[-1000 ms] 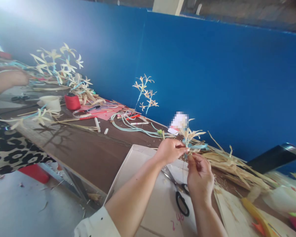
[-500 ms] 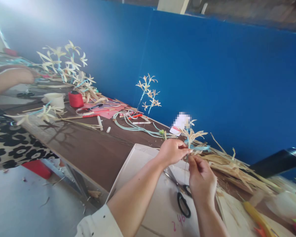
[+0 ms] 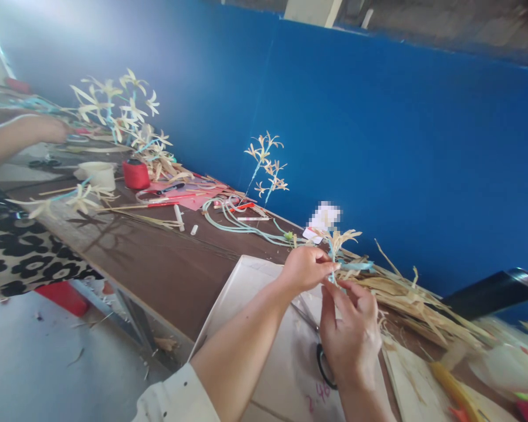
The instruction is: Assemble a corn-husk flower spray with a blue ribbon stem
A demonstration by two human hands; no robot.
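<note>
My left hand (image 3: 305, 269) pinches the pale blue-wrapped stem of an artificial flower (image 3: 341, 239) with dry, straw-coloured petals, which stands upright above the fingers. Just below, my right hand (image 3: 354, 328) has thumb and fingertips closed on the lower stem, its other fingers loosely bent. Beneath the hands lies a white board (image 3: 268, 375) with pink handwriting. Scissors (image 3: 323, 368) with black handles rest on it, partly covered by my right hand. Strips of dry husk (image 3: 418, 305) are heaped to the right of the hands.
Along the brown table (image 3: 193, 252) lie pale blue cords (image 3: 220, 220), a red spool (image 3: 135, 174), a white cup (image 3: 100, 174) and finished flower sprays (image 3: 114, 105). Another person's arm (image 3: 22, 138) reaches in at far left. A blue wall (image 3: 378, 135) borders the table; a yellow-handled tool (image 3: 455, 387) lies lower right.
My right hand has shifted slightly left and its fingers have opened out from a tighter curl, with fingertips on the stem. The flower has moved slightly left.
</note>
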